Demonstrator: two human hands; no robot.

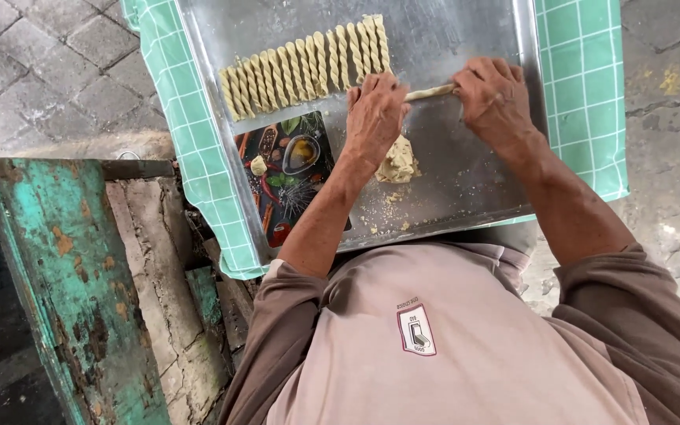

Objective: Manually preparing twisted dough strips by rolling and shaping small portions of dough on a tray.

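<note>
Both hands, the left hand (375, 110) and right hand (491, 96), pinch closed on a thin, pale, rope-like dough strip (430, 92) stretched between them over the metal tray (466, 173).

Green-and-white checked cloth (584, 79) over the support, grey paving around. On it: flat rectangular metal tray (450, 39). Tray carries row of twisted dough sticks (304, 67), pale dough lump (397, 163), dark printed mat (289, 177).

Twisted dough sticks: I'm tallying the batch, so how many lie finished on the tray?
About 16 twisted dough sticks, in one slanted row across the tray, above the left hand; the hand may hide another.
</note>
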